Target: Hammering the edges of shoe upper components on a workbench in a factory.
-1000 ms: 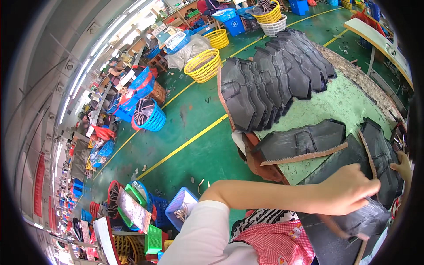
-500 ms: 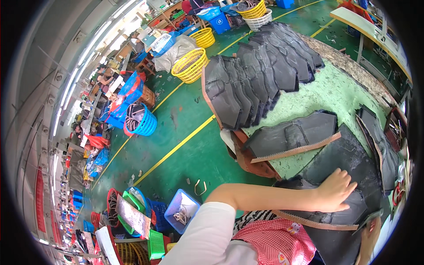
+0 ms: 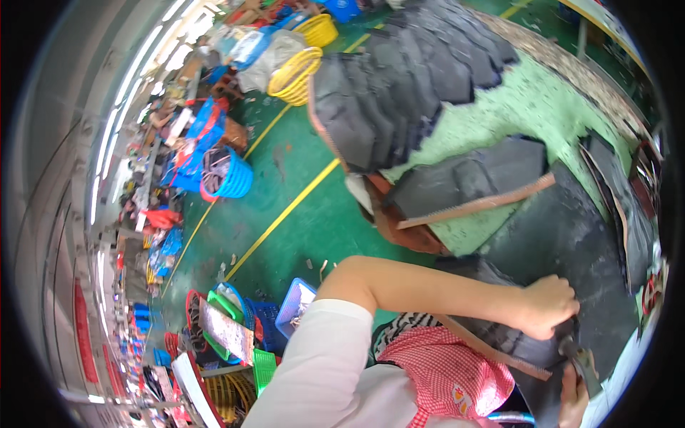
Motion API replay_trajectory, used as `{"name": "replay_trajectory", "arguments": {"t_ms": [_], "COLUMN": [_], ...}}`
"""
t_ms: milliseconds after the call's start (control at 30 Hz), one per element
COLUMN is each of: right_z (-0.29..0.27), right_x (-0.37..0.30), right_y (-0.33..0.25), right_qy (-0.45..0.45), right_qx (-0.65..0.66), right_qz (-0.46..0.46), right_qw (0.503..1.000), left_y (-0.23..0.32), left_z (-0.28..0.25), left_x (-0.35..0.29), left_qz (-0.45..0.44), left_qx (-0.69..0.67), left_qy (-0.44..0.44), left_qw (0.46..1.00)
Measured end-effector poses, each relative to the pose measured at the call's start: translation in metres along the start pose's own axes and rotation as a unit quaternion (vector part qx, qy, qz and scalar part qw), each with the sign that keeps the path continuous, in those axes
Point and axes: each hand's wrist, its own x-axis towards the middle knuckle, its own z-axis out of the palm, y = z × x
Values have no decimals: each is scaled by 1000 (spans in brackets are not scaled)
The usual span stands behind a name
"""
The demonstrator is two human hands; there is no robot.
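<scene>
My left hand (image 3: 551, 307) is closed at the right end of a black panel (image 3: 503, 328), fingers curled round its edge. A tan toothed strip (image 3: 496, 347) runs along the panel's near side. My right hand (image 3: 571, 399), partly hidden at the lower right, grips a hammer (image 3: 584, 367) by its handle; the metal head is just below my left hand. Both hands are over a dark flat sheet (image 3: 549, 228) on the green tabletop (image 3: 499, 107). Beyond it lies another black panel (image 3: 471, 178) with a similar tan edge.
Overlapping black panels (image 3: 407, 78) cover the table's far left. More panels (image 3: 615, 192) and a dark box of tools (image 3: 644, 175) line the right side. Left of me, on the floor, are a blue-violet basket (image 3: 294, 307), a blue basket (image 3: 232, 175) and a yellow basket (image 3: 294, 77).
My left hand has curled its fingers closed at the panel's end. The right hand has brought the hammer left, nearer the left hand. The view has shifted.
</scene>
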Motion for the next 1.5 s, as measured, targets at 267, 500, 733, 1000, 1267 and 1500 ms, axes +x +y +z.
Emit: {"name": "replay_trajectory", "arguments": {"t_ms": [267,500,733,1000,1267,1500], "right_z": [36,31,17,17,24,28], "right_x": [19,17,31,50,57,58], "right_y": [-85,-72,-72,-81,-93,-101], "right_qy": [8,-34,-68,27,-47,-45], "right_qx": [-61,-61,2,-55,-163,-192], "right_qz": [-76,-74,-84,-121,-108,-118], "right_qw": [995,995,994,991,980,973], "left_y": [-26,-30,-40,-44,-35,-16], "left_z": [-52,-69,-67,-61,-69,-77], "left_x": [20,45,45,32,20,13], "left_qz": [-12,19,42,208,11,-6], "left_qx": [-25,-28,-14,81,25,107], "left_qy": [-115,-195,-155,-66,-84,-71], "left_qw": [993,980,987,972,996,992]}}
